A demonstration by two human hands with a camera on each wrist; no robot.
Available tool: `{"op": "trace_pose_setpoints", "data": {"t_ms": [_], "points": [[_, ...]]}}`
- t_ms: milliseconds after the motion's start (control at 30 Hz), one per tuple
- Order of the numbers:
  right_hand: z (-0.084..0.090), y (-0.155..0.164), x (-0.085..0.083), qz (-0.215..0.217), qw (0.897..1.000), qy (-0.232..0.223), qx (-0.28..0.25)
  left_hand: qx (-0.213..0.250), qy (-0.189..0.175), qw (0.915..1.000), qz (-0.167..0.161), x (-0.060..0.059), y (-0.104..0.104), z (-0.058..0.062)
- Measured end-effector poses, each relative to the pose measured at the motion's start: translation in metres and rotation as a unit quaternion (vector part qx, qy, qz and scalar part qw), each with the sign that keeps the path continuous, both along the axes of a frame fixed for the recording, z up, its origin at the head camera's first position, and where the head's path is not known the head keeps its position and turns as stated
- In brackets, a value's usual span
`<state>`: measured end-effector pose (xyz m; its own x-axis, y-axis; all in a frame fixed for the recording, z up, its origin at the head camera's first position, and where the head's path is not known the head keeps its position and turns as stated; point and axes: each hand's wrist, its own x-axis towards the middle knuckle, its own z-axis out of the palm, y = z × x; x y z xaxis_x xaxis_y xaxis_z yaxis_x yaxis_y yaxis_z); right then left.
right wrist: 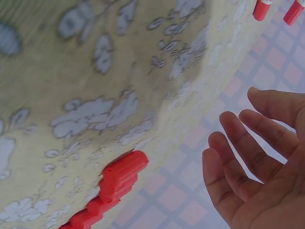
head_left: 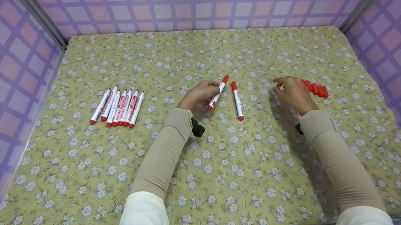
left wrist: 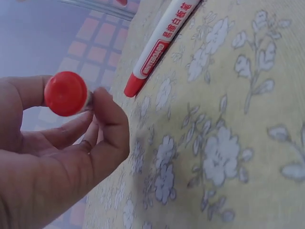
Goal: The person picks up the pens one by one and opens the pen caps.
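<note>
— What has the left hand (head_left: 199, 96) got?

— A capped marker (head_left: 218, 92), white barrel with red ends, pinched between thumb and curled fingertips. It is held tilted just above the flowered cloth (head_left: 204, 181), near the middle of the surface. In the left wrist view its red end (left wrist: 66, 93) faces the camera between the thumb and the fingers (left wrist: 108, 119).

— And the right hand (head_left: 293, 93)?

— It holds nothing; the fingers are spread and relaxed, hovering just beside a row of loose red caps (head_left: 315, 88) that lie toward the right edge of the cloth.

— Anything between the hands?

— A second marker (head_left: 237, 100) lies flat on the cloth, cap pointing to the far edge, apart from both hands.

— Further out?

— A bundle of markers (head_left: 118, 107) lies side by side toward the left edge, well apart from the hands. Checked purple walls (head_left: 195, 6) close in the cloth.
</note>
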<state>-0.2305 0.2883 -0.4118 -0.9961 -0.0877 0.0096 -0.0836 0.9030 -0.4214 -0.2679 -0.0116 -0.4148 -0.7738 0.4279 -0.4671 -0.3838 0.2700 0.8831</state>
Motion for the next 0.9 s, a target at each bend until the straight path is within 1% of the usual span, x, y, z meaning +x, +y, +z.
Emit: {"op": "trace_pose_setpoints", "data": {"t_ms": [167,300,367,533,667,767,900], "points": [[0.003,-0.007,-0.001,0.014,1.0,-0.002,0.003,0.025,-0.015,0.9996,0.005,-0.003,-0.011,0.002],[0.005,-0.014,-0.001,0.028,1.0,0.002,0.006,0.028,-0.017,0.9994,0.008,-0.002,-0.02,0.006],[0.006,-0.018,0.0,0.035,0.999,0.008,0.011,0.021,-0.008,0.9997,0.005,-0.001,-0.024,0.007],[0.008,-0.028,0.001,0.058,0.998,0.022,0.007,-0.021,0.048,0.9986,-0.007,0.001,-0.034,0.01],[0.01,-0.036,0.0,0.085,0.996,0.018,-0.012,-0.042,0.107,0.9933,-0.015,0.004,-0.039,0.012],[0.012,-0.043,-0.002,0.12,0.992,0.029,-0.017,-0.049,0.155,0.9865,-0.021,0.007,-0.041,0.014],[0.015,-0.053,-0.001,0.167,0.985,0.046,-0.008,-0.072,0.22,0.9723,-0.031,0.011,-0.042,0.017]]}}
